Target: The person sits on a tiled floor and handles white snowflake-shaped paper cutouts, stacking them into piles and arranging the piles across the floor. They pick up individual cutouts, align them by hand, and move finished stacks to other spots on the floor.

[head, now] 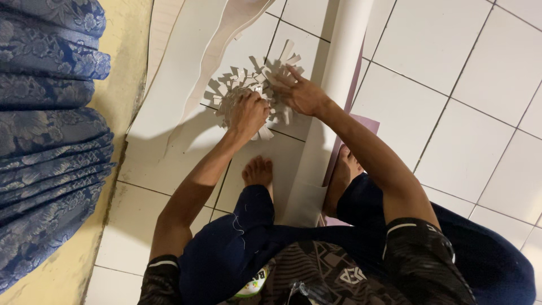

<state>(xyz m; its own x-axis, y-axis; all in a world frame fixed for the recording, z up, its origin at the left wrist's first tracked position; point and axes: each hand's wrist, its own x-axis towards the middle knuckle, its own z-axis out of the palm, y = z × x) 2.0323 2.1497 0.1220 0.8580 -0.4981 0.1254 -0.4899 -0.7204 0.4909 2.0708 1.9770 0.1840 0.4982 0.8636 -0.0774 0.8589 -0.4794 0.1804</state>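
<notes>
- On the white tiled floor (474, 101), seen from above by the head camera, a person sits with both bare hands on a white paper cut-out (248, 85) shaped as a ring of short fringed strips.
- The fringed paper cut-out lies on the tiles in the upper middle of the view, just beyond the person's bare feet, between a broad white sheet (180, 73) on its left and a long white paper roll (339, 85) on its right.
- Left hand (248, 113): the fingers are curled narrowly, knuckles up, and pinch strips at the lower edge of the cut-out; the fingertips themselves are hidden under the hand.
- Right hand (299, 93): the fingers are spread moderately and press down on the right part of the cut-out; the index finger points up toward the outer strips.
- The two hands are near each other but apart, with a few strips of the cut-out showing between them.
- The paper roll runs from the top edge down to the person's legs, passes under the right forearm, and lies over a pale purple sheet (367, 124).
- A second, narrower white strip (226, 39) with a wavy edge overlies the broad sheet.
- A blue patterned cloth (45, 141), folded in pleats, occupies the left edge beside a yellow wall base (121, 51).
</notes>
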